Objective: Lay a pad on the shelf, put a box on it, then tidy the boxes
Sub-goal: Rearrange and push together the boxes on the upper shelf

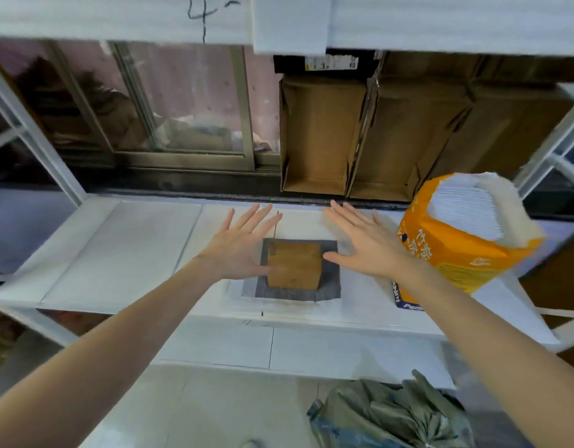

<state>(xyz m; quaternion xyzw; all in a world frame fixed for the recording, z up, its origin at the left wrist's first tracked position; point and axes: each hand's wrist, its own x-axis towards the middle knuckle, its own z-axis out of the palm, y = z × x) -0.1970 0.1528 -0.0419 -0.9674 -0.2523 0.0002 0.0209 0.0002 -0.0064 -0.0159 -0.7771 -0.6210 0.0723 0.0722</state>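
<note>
A small brown cardboard box (294, 266) sits on a grey pad (331, 292) laid flat on the white shelf (117, 253). My left hand (240, 244) is spread open just left of the box, its thumb near the box's left side. On the other side my right hand (366, 244) is spread open too, its thumb touching or almost touching the box's right edge. Neither hand holds anything. Two tall open cardboard boxes (318, 134) stand at the back of the shelf, right of centre.
An orange pack of white pads (466, 234) stands open on the shelf at the right, close to my right forearm. A window (182, 101) is behind the shelf at the left. A crumpled grey-green bag (392, 415) lies on the floor below. Another shelf board (117, 17) is overhead.
</note>
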